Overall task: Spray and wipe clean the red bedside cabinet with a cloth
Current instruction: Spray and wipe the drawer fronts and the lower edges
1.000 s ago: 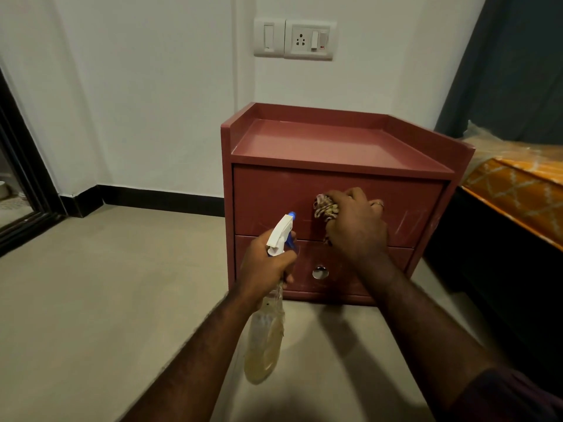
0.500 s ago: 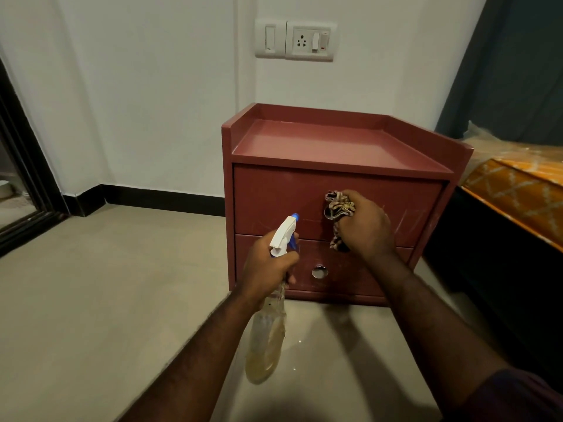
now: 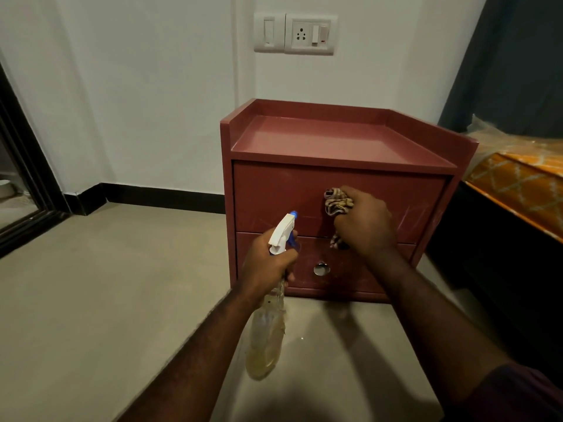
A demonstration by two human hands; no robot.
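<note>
The white wall point(image 3: 137, 102) and beige floor point(image 3: 91, 300) formed the background, with a dark door frame point(image 3: 27, 184) at the left edge of the frame. Left of centre, the left hand point(image 3: 268, 263) was closed round the neck of a spray bottle point(image 3: 265, 339), with the white nozzle uppermost. The red bedside cabinet point(image 3: 335, 141) stood on the floor in front of the wall, centre frame. The right hand point(image 3: 364, 223) clutched a bunched patterned cloth point(image 3: 336, 202) and held it against the upper drawer front point(image 3: 274, 196). A bed point(image 3: 518, 184) with an orange cover occupied the right edge.
</note>
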